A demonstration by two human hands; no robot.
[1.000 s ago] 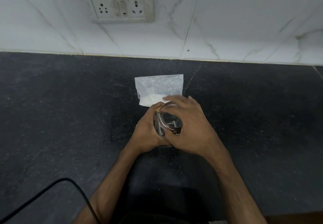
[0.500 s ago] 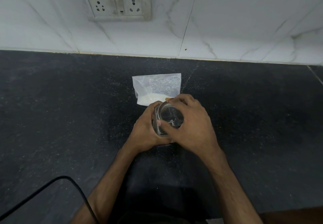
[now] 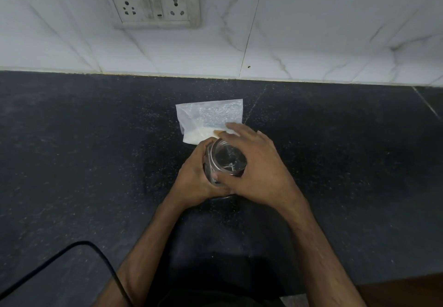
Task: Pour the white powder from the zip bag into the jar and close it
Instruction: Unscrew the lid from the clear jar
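Fingers (image 3: 202,149) of the left hand (image 3: 191,181) curl round the jar (image 3: 227,160) on its left side. The right hand (image 3: 261,175) grips its top between thumb and fingers. Just behind those fingertips the zip bag (image 3: 208,115) lies flat on the counter (image 3: 96,151).

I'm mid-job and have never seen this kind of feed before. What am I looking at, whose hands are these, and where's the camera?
There is no machine here. These are a person's bare hands, filmed by one camera worn on the head and looking down. The left hand grips the side of a clear glass jar, and the right hand clasps its top. Behind the jar, a clear plastic zip bag with white powder lies on the black speckled stone counter. A black cable runs at lower left.
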